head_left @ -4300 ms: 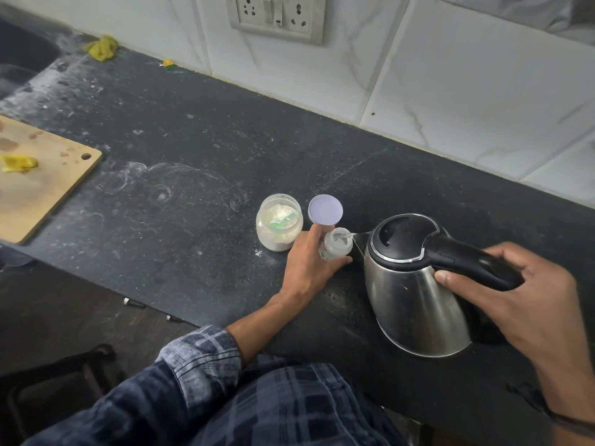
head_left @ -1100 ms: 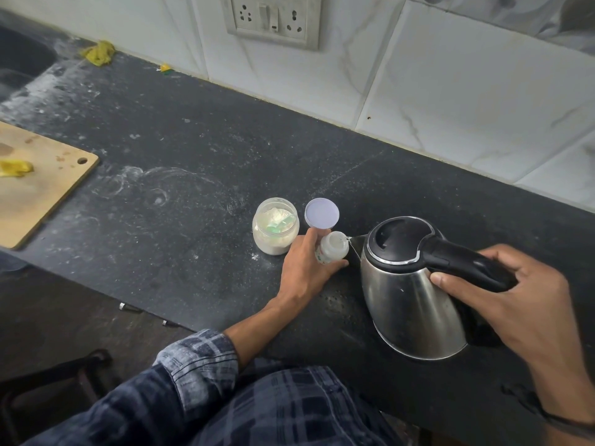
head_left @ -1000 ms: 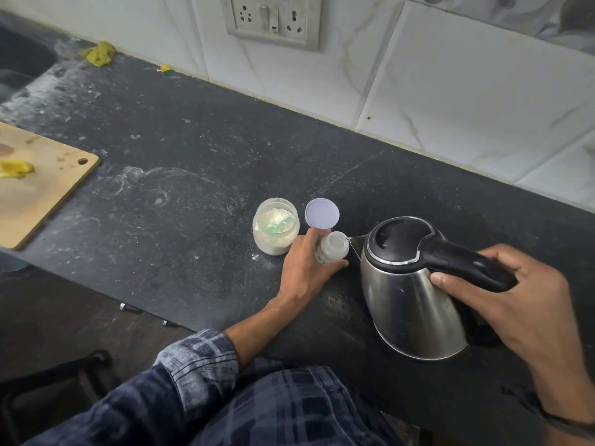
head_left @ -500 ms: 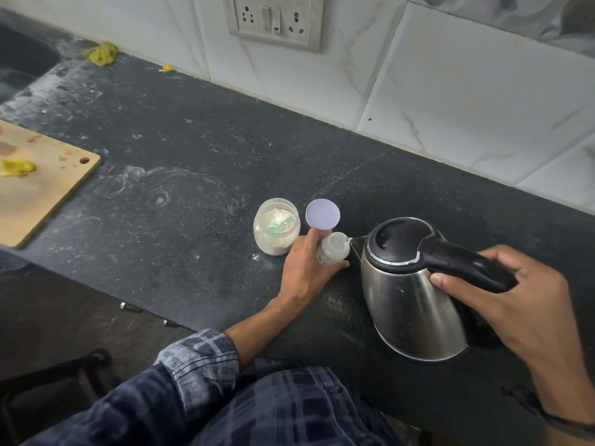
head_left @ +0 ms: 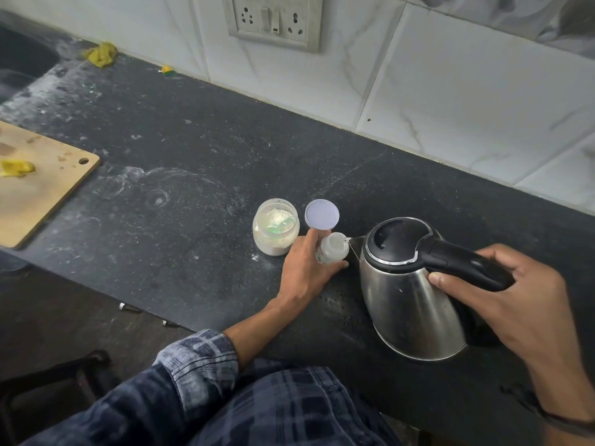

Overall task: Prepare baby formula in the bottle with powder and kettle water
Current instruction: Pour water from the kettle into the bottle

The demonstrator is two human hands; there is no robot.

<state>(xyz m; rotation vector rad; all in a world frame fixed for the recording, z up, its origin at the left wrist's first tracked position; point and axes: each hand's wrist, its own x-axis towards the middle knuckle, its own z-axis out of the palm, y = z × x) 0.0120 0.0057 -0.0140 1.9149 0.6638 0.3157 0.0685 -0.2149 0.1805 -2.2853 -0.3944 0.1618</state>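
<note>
A small clear baby bottle [head_left: 333, 249] stands on the black counter [head_left: 180, 201], and my left hand [head_left: 306, 268] grips it round its side. My right hand [head_left: 515, 297] holds the black handle of a steel kettle [head_left: 409, 294], which is tilted left with its spout at the bottle's mouth. A thin stream of water runs from the spout into the bottle. An open jar of white powder [head_left: 276, 226] with a green scoop inside stands just left of the bottle. Its pale round lid [head_left: 322, 214] lies behind the bottle.
A wooden cutting board [head_left: 42, 188] with a yellow scrap lies at the left edge. A sink [head_left: 19, 66] is at the far left corner. A wall socket [head_left: 273, 20] sits on the tiled wall behind. Yellow scraps [head_left: 100, 54] lie by the wall.
Hardly anything has moved. Both hands keep their hold while the kettle stays tilted at the bottle's mouth; the view has shifted slightly.
</note>
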